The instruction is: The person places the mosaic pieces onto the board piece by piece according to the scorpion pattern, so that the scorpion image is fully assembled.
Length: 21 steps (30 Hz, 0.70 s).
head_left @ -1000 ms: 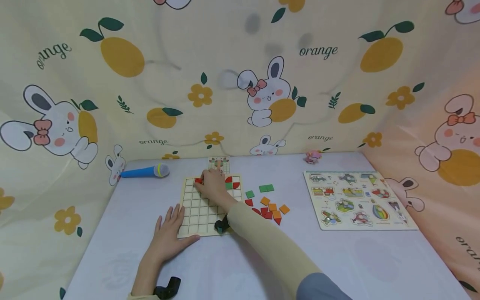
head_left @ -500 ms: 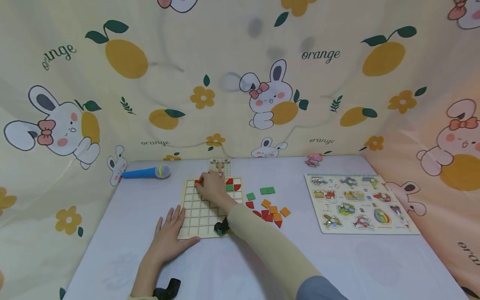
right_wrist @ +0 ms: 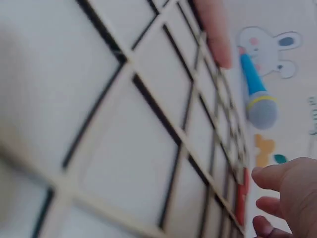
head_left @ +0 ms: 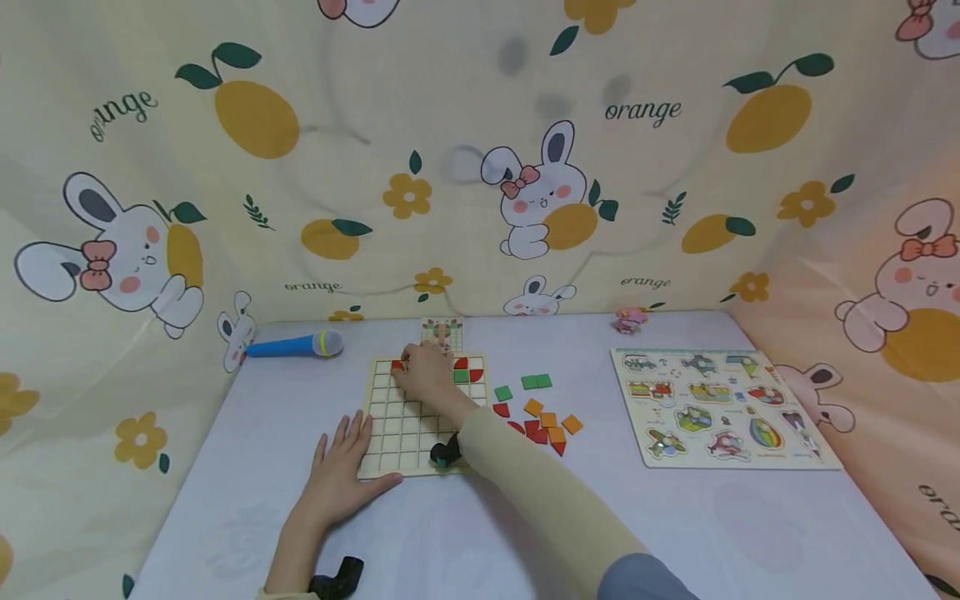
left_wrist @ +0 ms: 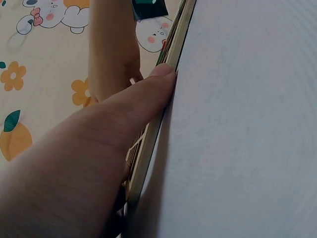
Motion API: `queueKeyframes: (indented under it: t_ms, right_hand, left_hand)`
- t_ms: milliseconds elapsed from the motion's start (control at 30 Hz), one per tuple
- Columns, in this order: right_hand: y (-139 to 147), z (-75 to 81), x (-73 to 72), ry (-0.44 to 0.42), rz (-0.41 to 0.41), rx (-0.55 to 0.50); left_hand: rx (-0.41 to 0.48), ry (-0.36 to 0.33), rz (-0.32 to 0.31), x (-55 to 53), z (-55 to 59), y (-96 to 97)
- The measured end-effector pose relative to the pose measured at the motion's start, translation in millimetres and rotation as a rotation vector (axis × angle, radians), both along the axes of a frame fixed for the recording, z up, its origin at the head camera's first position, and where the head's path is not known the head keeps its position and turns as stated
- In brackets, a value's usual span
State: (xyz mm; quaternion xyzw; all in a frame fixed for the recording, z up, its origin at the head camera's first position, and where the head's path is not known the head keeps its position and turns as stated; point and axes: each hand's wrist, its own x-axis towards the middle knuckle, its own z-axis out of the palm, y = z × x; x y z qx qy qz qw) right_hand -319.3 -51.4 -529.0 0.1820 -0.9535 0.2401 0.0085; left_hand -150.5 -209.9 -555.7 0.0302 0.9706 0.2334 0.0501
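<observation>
The cream grid board [head_left: 397, 442] lies on the table. My left hand [head_left: 335, 479] rests along its near-left corner with the fingers spread; in the left wrist view the thumb [left_wrist: 143, 94] lies against the board's edge. My right hand [head_left: 429, 372] reaches over the board to its far row, fingers bent, thumb and fingertips pinching at a red tile [head_left: 396, 364]. In the right wrist view these fingers [right_wrist: 270, 176] are close to red on the board's edge [right_wrist: 241, 198]. Red and green tiles [head_left: 461, 376] sit in cells right of the hand.
Right of the board lie loose orange [head_left: 572, 424], red [head_left: 501, 410] and green tiles [head_left: 536, 382]. A small pattern card [head_left: 452, 331] stands behind it. A blue toy microphone [head_left: 296, 345] lies back left, a picture puzzle board [head_left: 720, 408] right, a pink figurine [head_left: 629, 321] at the back.
The head view has shifted a little, so the scene sits slightly lower. The right hand stays at the far row, its fingers moving slightly around the red tile. The left hand holds its place.
</observation>
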Motion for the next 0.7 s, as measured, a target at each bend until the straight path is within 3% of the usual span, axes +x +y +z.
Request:
queueKeyframes:
  t_ms: [133,267,367,500,700]
  right_hand:
    - [18.2,8.3,2.7,-0.025,-0.002,-0.055]
    - [53.8,12.5,12.7,-0.025,0.010,-0.114]
    - [91.4,10.5,23.5,-0.024,0.009,-0.192]
    - [148.3,8.3,36.9,-0.044,-0.050,-0.304]
    - [227.1,2.1,42.5,-0.057,-0.155,-0.326]
  left_hand:
    - [0.008,-0.001,0.005,0.2,-0.2,0.9]
    - [0.002,-0.009,0.009,0.6,-2.1,2.9]
    - [-0.004,-0.017,0.009,0.3,-3.7,5.0]
    - [-0.005,-0.016,0.007,-0.7,-4.4,5.7]
    - [-0.013,-0.005,0.012,-0.4,-2.6,2.6]
